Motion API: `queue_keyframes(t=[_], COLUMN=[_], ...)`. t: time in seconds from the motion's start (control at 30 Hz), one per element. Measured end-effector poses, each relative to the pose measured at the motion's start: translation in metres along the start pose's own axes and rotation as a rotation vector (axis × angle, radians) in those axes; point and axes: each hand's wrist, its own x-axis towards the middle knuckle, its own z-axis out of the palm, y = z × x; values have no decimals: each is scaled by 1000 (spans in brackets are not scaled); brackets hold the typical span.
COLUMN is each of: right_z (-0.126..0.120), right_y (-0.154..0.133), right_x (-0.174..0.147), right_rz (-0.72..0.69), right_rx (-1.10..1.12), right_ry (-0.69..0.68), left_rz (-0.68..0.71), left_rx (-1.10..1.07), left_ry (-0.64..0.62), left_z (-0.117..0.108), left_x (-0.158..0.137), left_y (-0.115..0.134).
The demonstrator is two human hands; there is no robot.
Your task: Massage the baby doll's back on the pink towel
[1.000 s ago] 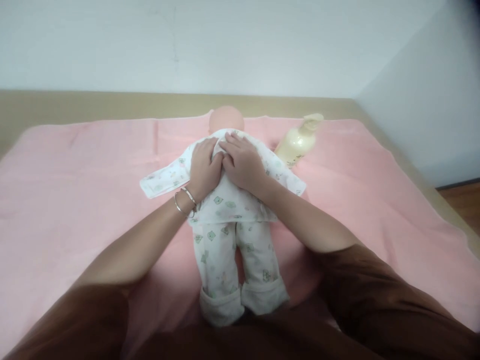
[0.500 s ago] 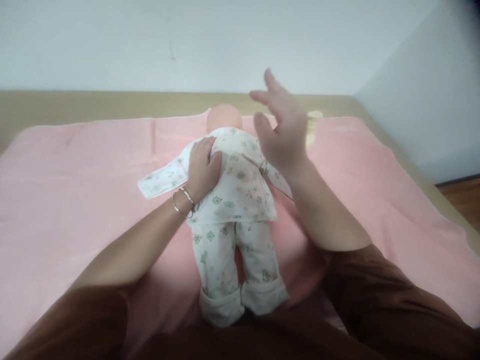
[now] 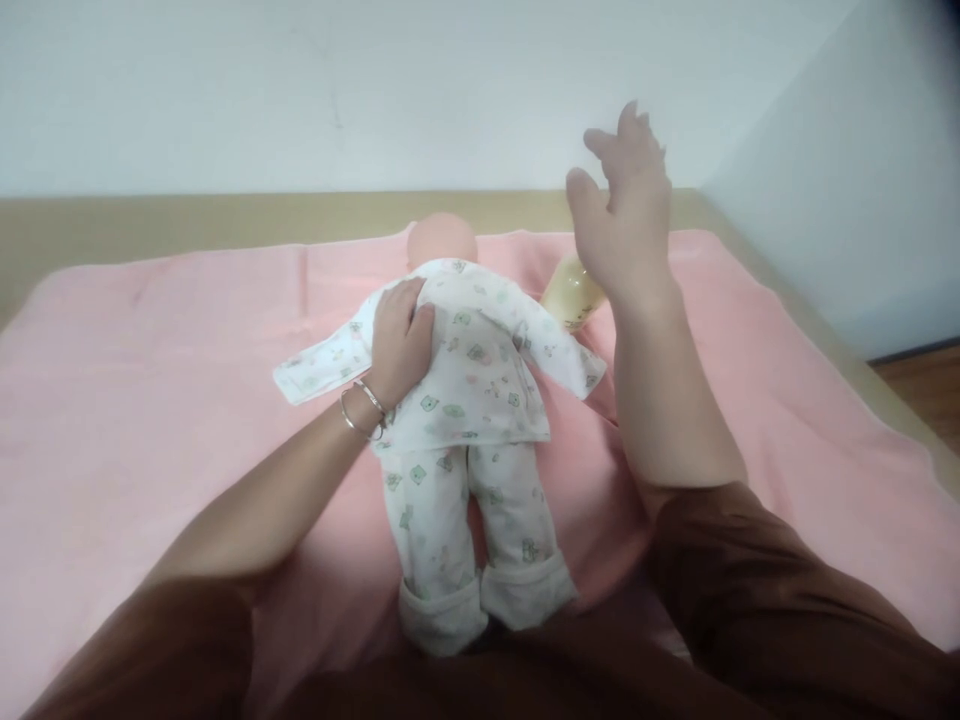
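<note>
A baby doll [image 3: 480,350] lies face down in white pyjamas with a small green and pink print, its bald head pointing away from me. My left hand [image 3: 401,340] rests flat on the left side of its upper back, fingers stretched out. Raised in the air to the right of the doll is my right hand [image 3: 626,210], empty, with its fingers apart and a little curled. Behind that wrist a clear bottle with yellowish content [image 3: 571,292] lies on the cloth, partly hidden. The trouser cuffs are turned up at the near end.
A pink cloth [image 3: 165,350] with some creases spreads under the doll over a tan surface [image 3: 225,215]. A pale wall [image 3: 225,90] stands behind, and another wall slants along the right. Brown flooring [image 3: 926,395] shows at the right edge.
My right hand has moved up and to the right, away from the doll's back, uncovering its right sleeve and more of the bottle. My left hand stays on the back.
</note>
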Motion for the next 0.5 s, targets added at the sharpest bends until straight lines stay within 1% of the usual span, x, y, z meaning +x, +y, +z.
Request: queue_keyframes(t=[0.07,0.13,0.2,0.27,0.33,0.43,0.5], right_z=[-2,-6,-9,-10,-9,-1,4], right_y=[-9,-15,-15,-12,-6,2,6], right_x=[-1,-1,0,0,2,5,6], right_rz=[69,95,102,90,63,13,-13], right_rx=[-10,8,29,25,20,27,4], right_ry=[25,42,50,38,29,32,3], left_rz=[-44,-71,-61,-47,-22,67,64], left_rx=[-37,-79,-118,-176,-285,-455,-517], left_ry=[5,13,21,-8,-107,-325,-436], left_z=[-2,-4,-6,-5,-2,8,16], left_x=[0,1,2,4,5,12,21], left_y=[1,5,15,31,54,92,115])
